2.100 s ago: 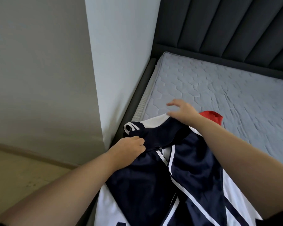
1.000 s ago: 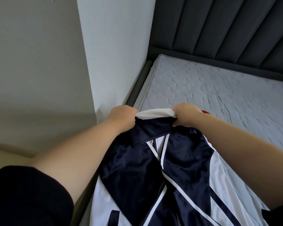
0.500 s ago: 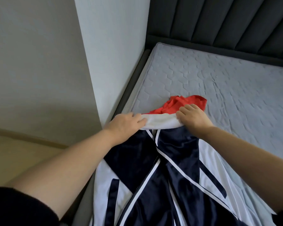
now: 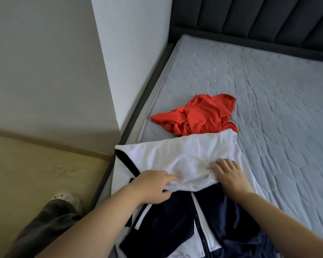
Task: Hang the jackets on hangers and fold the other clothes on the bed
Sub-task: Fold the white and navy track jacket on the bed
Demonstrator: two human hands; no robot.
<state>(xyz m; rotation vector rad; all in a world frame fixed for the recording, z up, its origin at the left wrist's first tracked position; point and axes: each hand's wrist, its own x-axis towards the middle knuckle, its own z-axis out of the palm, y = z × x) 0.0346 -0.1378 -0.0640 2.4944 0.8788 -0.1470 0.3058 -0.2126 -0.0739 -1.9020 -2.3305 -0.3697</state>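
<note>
A navy and white track jacket [image 4: 186, 157] lies on the bed's near left corner, its upper part folded down so a white panel faces up over the navy front with the zip. My left hand [image 4: 153, 185] pinches the lower left edge of that white fold. My right hand [image 4: 228, 174] grips the bunched white fabric at the fold's right side, fingers curled into it. A crumpled red garment [image 4: 199, 114] lies on the mattress just beyond the jacket, touching its far edge.
The grey quilted mattress [image 4: 268, 90] stretches right and far, bounded by a dark padded headboard [image 4: 250, 17] and a dark bed frame [image 4: 149, 86] on the left. A white wall corner [image 4: 131, 53] stands close by. My slippered foot [image 4: 65, 198] is on the wooden floor.
Both hands pulled the jacket's top towards me and folded it down, so a white panel now covers the collar area. The red garment behind it came fully into sight.
</note>
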